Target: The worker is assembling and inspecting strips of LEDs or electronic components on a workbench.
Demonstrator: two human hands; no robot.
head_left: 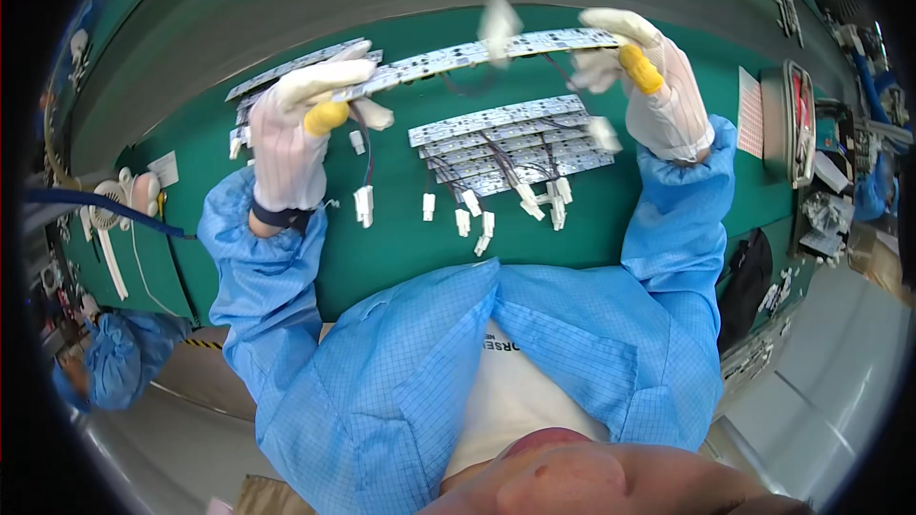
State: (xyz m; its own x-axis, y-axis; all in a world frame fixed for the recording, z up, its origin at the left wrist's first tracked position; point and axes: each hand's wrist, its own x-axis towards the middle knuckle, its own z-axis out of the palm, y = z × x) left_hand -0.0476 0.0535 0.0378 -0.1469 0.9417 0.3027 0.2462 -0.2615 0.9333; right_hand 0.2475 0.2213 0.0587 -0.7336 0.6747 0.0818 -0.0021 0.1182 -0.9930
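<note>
Both my hands wear white striped gloves with yellow thumb covers. Between them they hold a long LED circuit strip by its two ends, raised over the far part of the green mat. My left hand pinches its left end, and my right hand grips the right end. Wires with white connectors dangle from the strip; one white connector is blurred by motion. Below it lies a stack of similar LED strips, its wires and plugs spread toward me. More strips lie behind my left hand.
The green mat covers the bench. At left are a small fan and a blue cable. A metal-rimmed box and a pink-dotted sheet stand at right, near a black pouch. Another person's blue sleeve shows lower left.
</note>
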